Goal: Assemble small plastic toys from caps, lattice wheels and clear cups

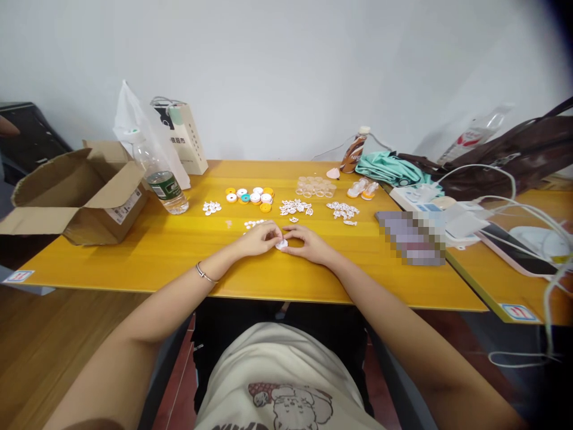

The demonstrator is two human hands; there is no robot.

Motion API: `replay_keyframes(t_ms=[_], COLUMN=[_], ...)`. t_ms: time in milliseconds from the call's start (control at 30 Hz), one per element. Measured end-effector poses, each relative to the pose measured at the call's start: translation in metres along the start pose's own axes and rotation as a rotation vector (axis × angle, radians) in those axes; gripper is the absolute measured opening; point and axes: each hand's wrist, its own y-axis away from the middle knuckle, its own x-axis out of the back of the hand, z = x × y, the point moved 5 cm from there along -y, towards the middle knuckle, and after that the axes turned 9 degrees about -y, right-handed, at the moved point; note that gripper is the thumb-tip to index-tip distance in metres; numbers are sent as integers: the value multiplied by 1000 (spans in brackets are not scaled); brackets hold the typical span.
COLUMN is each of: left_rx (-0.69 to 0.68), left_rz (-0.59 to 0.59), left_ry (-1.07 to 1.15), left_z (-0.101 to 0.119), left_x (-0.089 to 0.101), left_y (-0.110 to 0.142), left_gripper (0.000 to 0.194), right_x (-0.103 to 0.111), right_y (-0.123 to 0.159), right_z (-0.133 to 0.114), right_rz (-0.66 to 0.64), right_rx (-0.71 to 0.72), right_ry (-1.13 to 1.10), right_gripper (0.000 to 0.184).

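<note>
My left hand (pixel 260 239) and my right hand (pixel 311 245) meet near the front of the yellow table. Between their fingertips is a small white plastic piece (pixel 282 245), pinched from both sides; its exact kind is too small to make out. Just beyond my left hand lie several small white round pieces (pixel 254 224), partly hidden by it. Past the fingertips are a pile of white openwork pieces (pixel 295 207) and a single one (pixel 293 220) apart from it. A similar pile of white pieces (pixel 342 210) lies beyond my right hand.
Orange, white and blue discs (pixel 256 196), white pieces (pixel 212 207) and clear round cups (pixel 316 187) lie farther back. An open cardboard box (pixel 102 209) and water bottle (pixel 168 191) stand left. A brown drink bottle (pixel 355 152), blurred flat object (pixel 409 237) and cabled power strip (pixel 430 209) are right.
</note>
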Motion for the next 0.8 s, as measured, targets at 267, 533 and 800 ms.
replay_keyframes(t_ms=[267,533,800], left_rx=[-18,99,319], left_rz=[-14,-89,-262], left_ry=[-8,119,194], left_z=[4,1,0], left_x=[2,-5,-7], left_y=[2,4,-9], left_gripper=[8,9,8], right_x=[0,-1,5], right_y=[4,10,5], right_z=[-2,-4,-10], right_rz=[-6,-27,-105], right_rx=[1,56,99], right_ry=[26,47,18], right_gripper=[26,25,22])
